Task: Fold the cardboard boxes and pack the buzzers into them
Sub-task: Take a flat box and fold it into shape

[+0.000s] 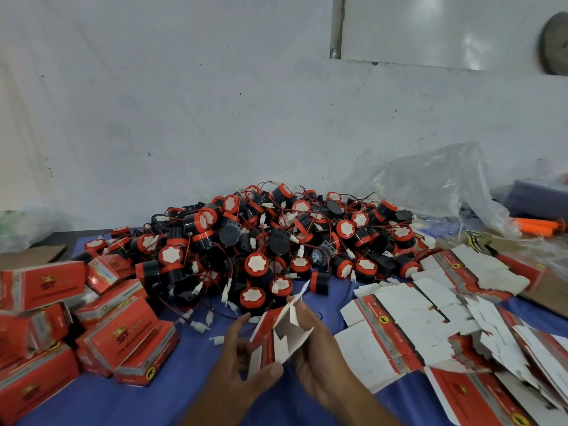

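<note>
**One box half-folded, many buzzers unpacked**

The left hand [241, 353] and right hand [319, 348] grip a half-opened red-and-white cardboard box [284, 333] near centre. At left, closed red boxes [120, 333] look done; flat white-and-red blanks [415, 327] at right and the far heap of black-and-red round buzzers [276, 238] await.

A white painted wall [184, 103] fills most of the view, scuffed and dotted with small dark specks. High on the right, a glossy white panel [445, 29] catches soft patches of light. A grey metal strip [337, 26] runs down its left edge. A round grey disc [557, 44] shows at the far right, cut off. Below, the table [58, 236] is dark at its back left, and a blue cloth [190, 395] covers the near part.
</note>
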The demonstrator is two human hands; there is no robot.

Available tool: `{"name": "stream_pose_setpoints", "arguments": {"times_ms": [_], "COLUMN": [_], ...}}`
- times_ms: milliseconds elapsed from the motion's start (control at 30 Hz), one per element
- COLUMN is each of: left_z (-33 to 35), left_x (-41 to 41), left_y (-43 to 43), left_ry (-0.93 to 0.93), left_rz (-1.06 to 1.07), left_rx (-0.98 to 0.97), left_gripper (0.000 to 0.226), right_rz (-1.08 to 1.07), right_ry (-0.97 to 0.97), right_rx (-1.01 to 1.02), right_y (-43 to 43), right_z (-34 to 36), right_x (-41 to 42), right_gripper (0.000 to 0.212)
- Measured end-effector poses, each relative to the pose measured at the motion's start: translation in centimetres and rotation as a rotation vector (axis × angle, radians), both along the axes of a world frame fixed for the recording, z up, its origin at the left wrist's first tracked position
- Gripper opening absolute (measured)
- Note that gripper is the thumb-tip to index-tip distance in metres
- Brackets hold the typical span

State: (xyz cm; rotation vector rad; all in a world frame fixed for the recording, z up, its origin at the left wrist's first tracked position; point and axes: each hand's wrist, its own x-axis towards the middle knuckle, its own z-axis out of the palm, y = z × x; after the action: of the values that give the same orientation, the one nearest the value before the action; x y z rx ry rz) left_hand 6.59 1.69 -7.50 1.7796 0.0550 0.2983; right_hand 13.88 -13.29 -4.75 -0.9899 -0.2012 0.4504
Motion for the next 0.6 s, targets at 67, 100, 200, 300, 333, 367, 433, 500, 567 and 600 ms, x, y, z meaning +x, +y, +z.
{"name": "stream_pose_setpoints", "arguments": {"times_ms": [67,100,200,300,333,367,433,500,567,600], "left_z": [0.0,0.1,0.3,0.6,0.7,0.8,0.9,0.6,0.5,0.6], "left_x": [-0.1,-0.1,-0.3,-0.1,-0.1,0.0,0.1,0.3,0.4,0.4], "left_y": [-0.1,-0.3,-0.5,0.1,0.3,0.4,0.5,0.6,0.8,0.8], "left_ry": [-0.005,0.001,-0.014,-0.001,-0.004,-0.012,-0.027,-0.046,-0.064,-0.078], "left_rz": [-0.021,-0.042,-0.075,-0.024,-0.001,0.017,0.040,0.053,0.060,0.057], "left_rx": [0.005,0.004,-0.028,-0.069,-0.091,-0.128,-0.260,-0.422,-0.503,-0.531], "left_gripper": [0.112,0.112,0.112,0.113,0.113,0.112,0.112,0.113,0.101,0.083], "right_rz": [0.009,0.013,0.046,0.062,0.063,0.067,0.098,0.140,0.166,0.174], "right_ry": [-0.011,-0.038,-0.132,-0.172,-0.183,-0.196,-0.238,-0.269,-0.284,-0.287], "right_rx": [-0.016,-0.022,-0.034,-0.046,-0.050,-0.058,-0.097,-0.156,-0.207,-0.223], "right_y": [-0.1,-0.3,-0.7,-0.8,-0.8,-0.7,-0.5,-0.3,0.0,0.1], "right_z": [0.2,0.4,1.0,1.3,1.4,1.5,1.7,1.6,1.2,1.0], "right_x": [0.1,0.0,-0.1,-0.6,-0.8,-1.0,-1.4,-1.6,-1.8,-1.8], "right_gripper": [0.055,0.053,0.047,0.048,0.049,0.049,0.044,0.037,0.031,0.029]}}
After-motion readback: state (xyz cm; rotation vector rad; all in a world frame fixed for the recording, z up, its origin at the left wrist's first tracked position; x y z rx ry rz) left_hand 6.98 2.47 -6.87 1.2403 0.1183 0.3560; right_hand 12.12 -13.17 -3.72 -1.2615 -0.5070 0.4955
